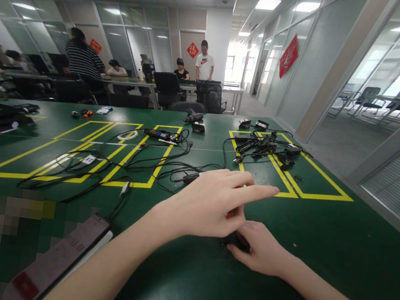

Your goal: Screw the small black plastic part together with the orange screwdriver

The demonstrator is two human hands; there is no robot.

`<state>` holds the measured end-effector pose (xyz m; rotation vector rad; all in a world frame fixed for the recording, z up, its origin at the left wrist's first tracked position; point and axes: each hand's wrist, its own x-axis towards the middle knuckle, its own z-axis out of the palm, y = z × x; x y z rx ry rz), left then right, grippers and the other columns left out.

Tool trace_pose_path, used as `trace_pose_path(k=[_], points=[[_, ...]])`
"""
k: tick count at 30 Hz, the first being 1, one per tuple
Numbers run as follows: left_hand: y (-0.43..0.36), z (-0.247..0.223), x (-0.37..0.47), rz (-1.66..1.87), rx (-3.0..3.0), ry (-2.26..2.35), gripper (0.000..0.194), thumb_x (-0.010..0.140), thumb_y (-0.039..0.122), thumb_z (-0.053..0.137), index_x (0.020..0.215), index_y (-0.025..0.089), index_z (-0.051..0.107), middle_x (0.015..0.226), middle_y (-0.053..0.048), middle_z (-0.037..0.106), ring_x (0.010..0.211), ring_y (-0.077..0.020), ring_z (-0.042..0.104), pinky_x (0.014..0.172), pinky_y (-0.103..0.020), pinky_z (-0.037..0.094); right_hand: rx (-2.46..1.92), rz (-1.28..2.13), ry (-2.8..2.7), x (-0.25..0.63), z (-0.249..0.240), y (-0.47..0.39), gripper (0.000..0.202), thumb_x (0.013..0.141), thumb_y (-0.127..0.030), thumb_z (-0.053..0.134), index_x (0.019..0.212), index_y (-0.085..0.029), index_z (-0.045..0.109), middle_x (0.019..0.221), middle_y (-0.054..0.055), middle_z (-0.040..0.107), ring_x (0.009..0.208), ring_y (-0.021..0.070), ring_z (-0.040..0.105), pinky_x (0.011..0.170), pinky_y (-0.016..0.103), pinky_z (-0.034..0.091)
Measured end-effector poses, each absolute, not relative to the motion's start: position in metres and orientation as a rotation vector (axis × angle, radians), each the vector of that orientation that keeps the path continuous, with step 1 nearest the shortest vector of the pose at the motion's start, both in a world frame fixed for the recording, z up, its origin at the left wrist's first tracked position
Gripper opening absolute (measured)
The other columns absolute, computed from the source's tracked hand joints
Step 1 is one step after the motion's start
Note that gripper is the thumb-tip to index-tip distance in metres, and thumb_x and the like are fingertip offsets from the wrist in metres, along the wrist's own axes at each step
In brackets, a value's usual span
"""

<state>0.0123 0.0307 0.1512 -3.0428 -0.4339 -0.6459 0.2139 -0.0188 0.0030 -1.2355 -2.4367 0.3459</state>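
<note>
Head view: beyond the grips, a yellow tape box (327, 199) frames tangled black cables (256, 145). Left grip (211, 203) and right grip (264, 248) curl round a black-and-red thing (242, 244), mostly hidden between them. Green counter (334, 253) stretches rightward from them to its slanting edge.

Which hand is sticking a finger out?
The left hand: one finger stretches out straight. The right hand curls round a black thing.

NIKE and 福
NIKE marks a white T-shirt (204, 68); 福 fills a red diamond sign (192, 50) left of the shirt.
</note>
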Motion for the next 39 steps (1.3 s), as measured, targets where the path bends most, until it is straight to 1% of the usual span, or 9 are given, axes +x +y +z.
trace_pose_path(k=[4,13,17,21,26,30,34,37,39], points=[[0.0307,0.1514,0.0120,-0.647,-3.048,-0.441,0.054,0.088,0.016,0.047,0.141,0.023,0.046,0.107,-0.005,0.062,0.089,-0.0168,0.060,0.076,-0.028,0.047,-1.228,0.334,-2.438,0.2143,0.0022,-0.0183,0.018,0.086,-0.027,0.060,0.101,-0.019,0.057,0.081,0.004,0.069,0.071,0.0206,0.062,0.064,0.029,0.039],[0.0300,0.1521,0.0118,-0.653,-3.051,-0.431,0.055,0.085,0.014,0.047,0.139,0.022,0.048,0.101,-0.005,0.063,0.089,-0.0178,0.058,0.077,-0.029,0.047,-1.213,0.334,-2.437,0.2147,0.0012,-0.0180,0.017,0.086,-0.026,0.060,0.102,-0.020,0.057,0.083,0.004,0.069,0.073,0.0211,0.063,0.065,0.030,0.038],[0.0308,0.1523,0.0119,-0.647,-3.044,-0.419,0.053,0.088,0.011,0.043,0.139,0.023,0.048,0.103,-0.005,0.062,0.090,-0.0171,0.059,0.077,-0.028,0.047,-1.237,0.327,-2.439,0.2149,0.0014,-0.0182,0.018,0.086,-0.027,0.060,0.102,-0.020,0.057,0.078,0.002,0.067,0.067,0.0202,0.060,0.062,0.029,0.036],[0.0303,0.1526,0.0116,-0.654,-3.045,-0.427,0.055,0.085,0.014,0.047,0.139,0.022,0.048,0.106,-0.005,0.062,0.092,-0.0182,0.059,0.078,-0.029,0.047,-1.220,0.354,-2.439,0.2150,0.0025,-0.0183,0.017,0.086,-0.027,0.060,0.102,-0.020,0.057,0.083,0.004,0.068,0.072,0.0204,0.062,0.064,0.029,0.038],[0.0300,0.1526,0.0113,-0.632,-3.049,-0.446,0.054,0.088,0.013,0.044,0.141,0.023,0.046,0.107,-0.005,0.062,0.088,-0.0164,0.059,0.075,-0.028,0.047,-1.239,0.341,-2.437,0.2146,0.0030,-0.0186,0.019,0.086,-0.027,0.061,0.103,-0.019,0.058,0.079,0.003,0.067,0.068,0.0200,0.061,0.063,0.029,0.038],[0.0301,0.1523,0.0115,-0.650,-3.026,-0.436,0.055,0.085,0.014,0.047,0.139,0.022,0.048,0.105,-0.005,0.063,0.092,-0.0183,0.059,0.078,-0.030,0.047,-1.216,0.344,-2.432,0.2143,0.0023,-0.0184,0.019,0.086,-0.026,0.061,0.103,-0.019,0.058,0.081,0.003,0.068,0.071,0.0204,0.062,0.064,0.029,0.039],[0.0296,0.1522,0.0114,-0.636,-3.025,-0.454,0.055,0.087,0.013,0.044,0.141,0.024,0.046,0.106,-0.004,0.062,0.087,-0.0159,0.059,0.074,-0.027,0.046,-1.234,0.328,-2.433,0.2144,0.0014,-0.0182,0.019,0.085,-0.027,0.061,0.103,-0.019,0.058,0.078,0.003,0.067,0.068,0.0207,0.062,0.062,0.029,0.038],[0.0288,0.1523,0.0111,-0.629,-3.031,-0.462,0.057,0.085,0.015,0.047,0.141,0.023,0.046,0.106,-0.004,0.062,0.088,-0.0163,0.060,0.074,-0.027,0.046,-1.222,0.333,-2.434,0.2147,0.0008,-0.0182,0.018,0.085,-0.027,0.061,0.102,-0.019,0.058,0.082,0.004,0.068,0.074,0.0215,0.063,0.065,0.029,0.040],[0.0285,0.1525,0.0110,-0.617,-3.031,-0.460,0.057,0.084,0.013,0.047,0.140,0.024,0.047,0.106,-0.003,0.062,0.089,-0.0162,0.060,0.074,-0.027,0.046,-1.229,0.335,-2.435,0.2149,0.0006,-0.0182,0.019,0.085,-0.027,0.061,0.102,-0.019,0.058,0.081,0.004,0.068,0.071,0.0206,0.062,0.064,0.029,0.039]])
